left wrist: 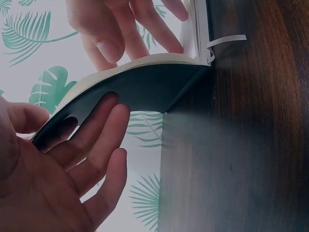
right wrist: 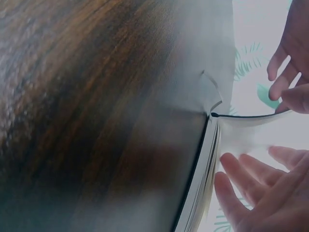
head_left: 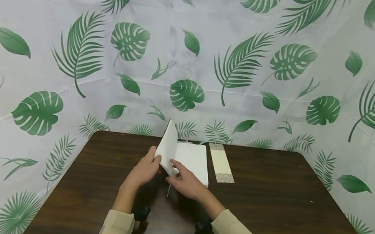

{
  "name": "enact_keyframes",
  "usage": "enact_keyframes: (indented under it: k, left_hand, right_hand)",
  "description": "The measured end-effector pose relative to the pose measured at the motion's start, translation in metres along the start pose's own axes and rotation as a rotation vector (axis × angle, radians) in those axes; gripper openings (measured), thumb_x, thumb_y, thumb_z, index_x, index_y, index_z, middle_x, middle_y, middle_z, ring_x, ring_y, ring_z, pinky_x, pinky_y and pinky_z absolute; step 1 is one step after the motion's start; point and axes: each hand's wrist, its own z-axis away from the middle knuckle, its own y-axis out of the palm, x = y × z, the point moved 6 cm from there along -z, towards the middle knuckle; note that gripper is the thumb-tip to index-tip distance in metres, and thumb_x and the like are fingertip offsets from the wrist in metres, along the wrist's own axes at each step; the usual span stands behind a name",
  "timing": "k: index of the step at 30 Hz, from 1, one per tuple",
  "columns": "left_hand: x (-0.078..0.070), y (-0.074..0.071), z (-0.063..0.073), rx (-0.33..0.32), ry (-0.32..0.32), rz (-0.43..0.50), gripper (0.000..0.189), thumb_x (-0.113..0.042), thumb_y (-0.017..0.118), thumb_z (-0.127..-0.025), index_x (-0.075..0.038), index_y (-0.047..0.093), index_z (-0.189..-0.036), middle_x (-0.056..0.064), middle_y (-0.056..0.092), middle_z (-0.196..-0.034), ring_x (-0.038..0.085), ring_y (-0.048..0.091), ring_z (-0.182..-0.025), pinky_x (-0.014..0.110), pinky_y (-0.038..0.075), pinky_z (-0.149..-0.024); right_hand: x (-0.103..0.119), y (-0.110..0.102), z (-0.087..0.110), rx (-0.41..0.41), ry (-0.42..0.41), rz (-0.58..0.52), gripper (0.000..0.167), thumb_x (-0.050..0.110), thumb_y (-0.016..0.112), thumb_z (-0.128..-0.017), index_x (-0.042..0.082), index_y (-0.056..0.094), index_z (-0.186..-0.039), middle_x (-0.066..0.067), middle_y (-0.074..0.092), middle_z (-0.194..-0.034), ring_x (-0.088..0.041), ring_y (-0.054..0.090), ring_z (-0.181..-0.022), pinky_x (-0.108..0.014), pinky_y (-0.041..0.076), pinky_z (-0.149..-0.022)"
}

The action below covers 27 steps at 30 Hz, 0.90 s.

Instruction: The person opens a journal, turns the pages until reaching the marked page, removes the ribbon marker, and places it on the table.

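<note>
Notebook on table | cover raised, not yet flat | your left hand pinches its edge; your right hand, fingers spread, works near the fold | paper strip beside it (untouched)

Reads evenly, softly lit in head view; drops soft shadows and faint near-side sheen on the dark-brown wood-grain table. Turns dimmer, hazy in both wrist views; washes out the white leaf-print fabric backdrop in right wrist.
</note>
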Motion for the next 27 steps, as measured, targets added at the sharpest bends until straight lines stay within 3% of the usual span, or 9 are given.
enact_keyframes:
  k: [8, 14, 20, 27]
  left_hand:
    - [-0.001, -0.003, 0.001, -0.027, 0.007, -0.04, 0.038, -0.031, 0.033, -0.115, -0.013, 0.05, -0.144, 0.014, 0.073, -0.12, 0.032, 0.075, -0.1, 0.05, 0.051, -0.088]
    - [-0.004, -0.005, 0.003, -0.052, 0.007, -0.049, 0.039, -0.031, 0.035, -0.115, -0.014, 0.054, -0.143, 0.013, 0.074, -0.115, 0.028, 0.075, -0.094, 0.049, 0.051, -0.087]
    - [-0.006, -0.007, 0.003, -0.068, 0.012, -0.047, 0.041, -0.03, 0.035, -0.115, -0.013, 0.055, -0.147, 0.014, 0.075, -0.118, 0.026, 0.077, -0.091, 0.052, 0.052, -0.089]
    - [-0.005, -0.006, 0.002, -0.062, 0.021, -0.007, 0.046, -0.031, 0.036, -0.116, -0.016, 0.05, -0.157, 0.016, 0.073, -0.127, 0.027, 0.077, -0.091, 0.056, 0.053, -0.095]
  right_hand:
    - [0.0, -0.004, -0.001, 0.012, -0.03, 0.08, 0.075, 0.033, 0.066, -0.105, 0.007, 0.034, -0.168, -0.018, 0.044, -0.168, -0.04, 0.054, -0.145, -0.058, 0.046, -0.116]
    - [-0.009, -0.01, 0.0, 0.027, -0.055, 0.294, 0.08, 0.041, 0.07, -0.1, -0.001, 0.043, -0.162, -0.021, 0.049, -0.164, -0.039, 0.051, -0.148, -0.059, 0.044, -0.117]
    - [-0.022, -0.014, 0.002, 0.059, -0.024, 0.427, 0.064, 0.043, 0.069, -0.101, 0.006, 0.059, -0.153, -0.02, 0.048, -0.166, -0.04, 0.049, -0.152, -0.061, 0.043, -0.118]
    - [-0.03, -0.02, 0.006, 0.072, -0.038, 0.489, 0.059, 0.039, 0.072, -0.1, 0.012, 0.062, -0.151, -0.016, 0.051, -0.164, -0.041, 0.05, -0.151, -0.069, 0.042, -0.115]
